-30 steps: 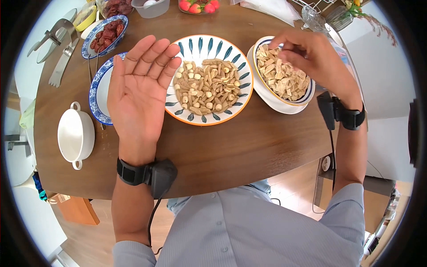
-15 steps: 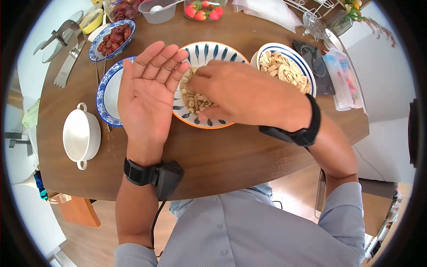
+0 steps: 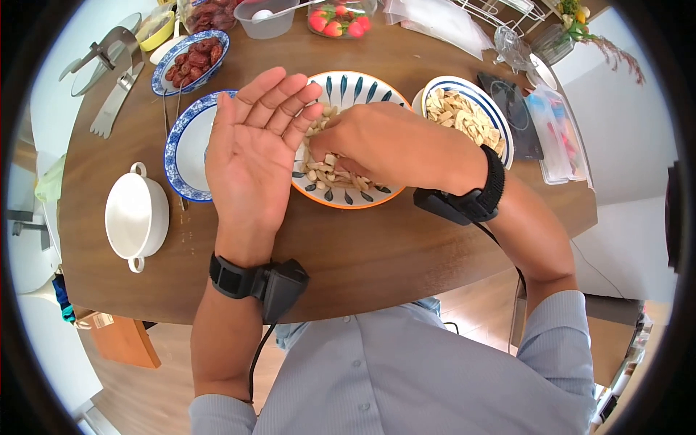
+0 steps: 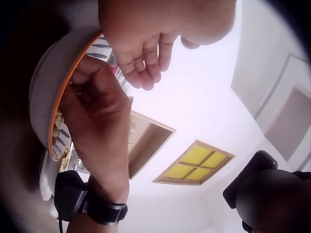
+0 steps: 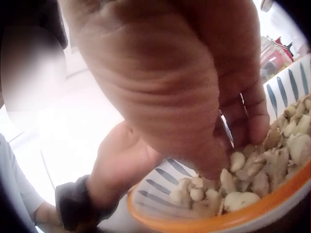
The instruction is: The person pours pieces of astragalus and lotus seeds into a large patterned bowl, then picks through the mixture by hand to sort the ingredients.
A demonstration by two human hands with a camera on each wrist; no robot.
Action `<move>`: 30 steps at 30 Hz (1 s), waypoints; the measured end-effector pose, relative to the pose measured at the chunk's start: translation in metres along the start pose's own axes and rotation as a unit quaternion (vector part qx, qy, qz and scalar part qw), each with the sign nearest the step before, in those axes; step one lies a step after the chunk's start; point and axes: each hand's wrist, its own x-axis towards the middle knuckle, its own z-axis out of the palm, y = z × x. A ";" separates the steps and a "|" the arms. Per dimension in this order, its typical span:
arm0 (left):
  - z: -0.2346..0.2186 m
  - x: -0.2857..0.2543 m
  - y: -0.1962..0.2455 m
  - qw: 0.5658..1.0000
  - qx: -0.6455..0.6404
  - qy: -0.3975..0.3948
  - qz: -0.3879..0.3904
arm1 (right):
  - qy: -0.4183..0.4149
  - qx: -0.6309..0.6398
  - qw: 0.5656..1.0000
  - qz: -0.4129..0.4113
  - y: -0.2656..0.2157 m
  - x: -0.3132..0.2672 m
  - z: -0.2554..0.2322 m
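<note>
My left hand (image 3: 257,156) is held palm up, fingers straight and nothing on the palm, beside the left rim of a white bowl (image 3: 355,81) with dark leaf strokes and an orange edge. Round cream seeds and long brown dried pieces (image 5: 260,177) lie mixed in that bowl. Reaching down into it, my right hand (image 3: 395,145) has its fingertips among the pieces. In the right wrist view the thumb and fingers (image 5: 255,121) touch the heap; I cannot tell whether they pinch any piece. The left wrist view shows the right hand (image 4: 99,109) inside the rim.
To the right stands a blue-banded bowl (image 3: 507,141) of pale dried slices (image 3: 464,116). A blue-rimmed plate (image 3: 176,156) is partly behind the left hand. Further left are a white two-handled pot (image 3: 134,217) and tongs (image 3: 180,127). Red dates (image 3: 194,61) and strawberries (image 3: 337,22) stand at the back.
My right hand has moved left from above the bowl of slices into the orange-rimmed bowl, its fingers now down among the pieces. The left hand keeps its palm-up pose.
</note>
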 end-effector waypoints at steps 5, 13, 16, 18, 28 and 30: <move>0.002 0.000 0.000 0.998 0.033 0.046 0.009 | -0.007 0.035 0.999 -0.009 0.011 0.002 0.000; 0.004 0.000 0.000 0.999 0.024 0.043 -0.001 | 0.035 0.028 0.996 -0.079 0.005 0.010 0.010; -0.001 0.001 0.000 0.999 0.005 0.036 0.007 | -0.041 -0.022 0.998 -0.046 0.004 0.015 0.003; 0.002 0.001 0.001 0.999 0.014 0.045 0.013 | -0.043 0.048 0.996 -0.067 0.012 0.018 0.004; 0.003 0.000 0.000 0.999 0.026 0.038 0.010 | -0.090 0.105 0.989 -0.049 0.022 0.018 -0.009; 0.003 0.000 0.000 0.999 0.028 0.042 0.008 | -0.118 0.121 0.985 -0.047 0.022 0.020 -0.010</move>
